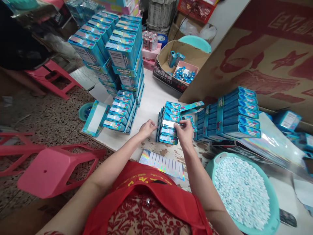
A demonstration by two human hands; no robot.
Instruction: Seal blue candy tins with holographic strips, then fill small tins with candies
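A short row of blue candy boxes (172, 111) stands on the white worktable (149, 88) in front of me. My right hand (185, 132) is at the row's right side, its thumb and fingers closed at the end of a shiny silver sticker (168, 123) lying across the middle box top. To the left of the row is my left hand (147, 129), fingertips drawn together near the tray side; what they hold, if anything, is too small to tell. A sheet of shiny sticker strips (162, 163) lies nearer my red apron.
Tall stacks of blue boxes (122, 49) rise at the back left, more boxes (225, 117) at right. A teal basin (244, 192) of small candies sits right front. Behind is an open carton (166, 80). Pink stools (46, 171) stand left; a person's leg shows upper left.
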